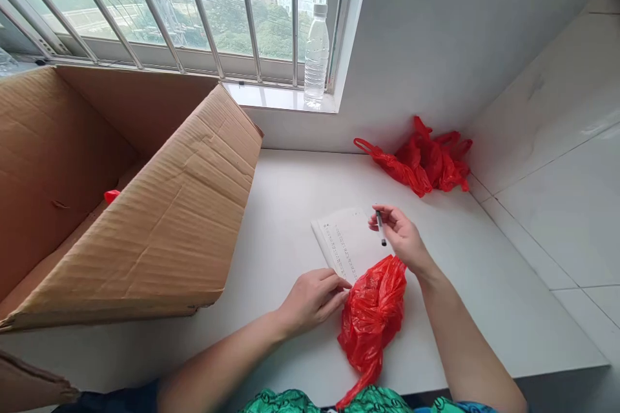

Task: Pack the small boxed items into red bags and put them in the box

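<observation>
A pen (380, 226) with a dark tip and clear barrel is held in my right hand (401, 239), above the right edge of the paper. On the white tabletop lies a sheet or pad of paper (346, 242) with columns of small handwritten marks. A knotted red plastic bag (371, 313) covers the paper's near edge; its contents are hidden. My left hand (317, 297) rests just left of this bag, fingers stretched out and their tips at its side. It holds nothing that I can see.
A large open cardboard box (194, 187) stands at the left, with a bit of red plastic (111, 196) inside. More red plastic bags (426, 158) lie by the back wall at right. A water bottle (316, 55) stands on the sill of the barred window.
</observation>
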A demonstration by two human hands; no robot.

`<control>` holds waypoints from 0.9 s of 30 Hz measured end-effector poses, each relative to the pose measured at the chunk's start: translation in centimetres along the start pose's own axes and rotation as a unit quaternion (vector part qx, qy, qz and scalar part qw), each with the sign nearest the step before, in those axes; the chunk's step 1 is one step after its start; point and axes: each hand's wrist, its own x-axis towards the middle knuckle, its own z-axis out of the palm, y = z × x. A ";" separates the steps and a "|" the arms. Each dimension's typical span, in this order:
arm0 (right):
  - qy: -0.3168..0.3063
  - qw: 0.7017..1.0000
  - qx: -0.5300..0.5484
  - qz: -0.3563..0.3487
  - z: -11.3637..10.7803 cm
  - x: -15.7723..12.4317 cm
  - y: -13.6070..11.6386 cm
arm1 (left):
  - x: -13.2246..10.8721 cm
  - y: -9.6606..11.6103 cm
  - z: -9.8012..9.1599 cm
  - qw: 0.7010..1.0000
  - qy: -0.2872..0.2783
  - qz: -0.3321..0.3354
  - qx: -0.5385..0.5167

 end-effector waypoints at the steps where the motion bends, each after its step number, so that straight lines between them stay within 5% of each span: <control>1: -0.014 1.000 0.027 -0.006 1.7 1.0 0.5 | 0.0 -0.1 0.0 1.000 0.000 0.001 -0.002; 4: -0.031 0.999 0.036 0.001 5.4 2.9 2.0 | -0.1 -0.2 0.0 1.000 -0.003 0.001 -0.015; 7: -0.008 1.000 0.015 0.013 6.8 3.4 3.1 | -0.1 -0.3 -0.1 1.000 -0.009 0.002 -0.021; 27: -0.036 0.995 -0.083 0.039 6.7 2.8 3.3 | 0.1 -0.2 -0.2 0.999 -0.022 -0.004 -0.025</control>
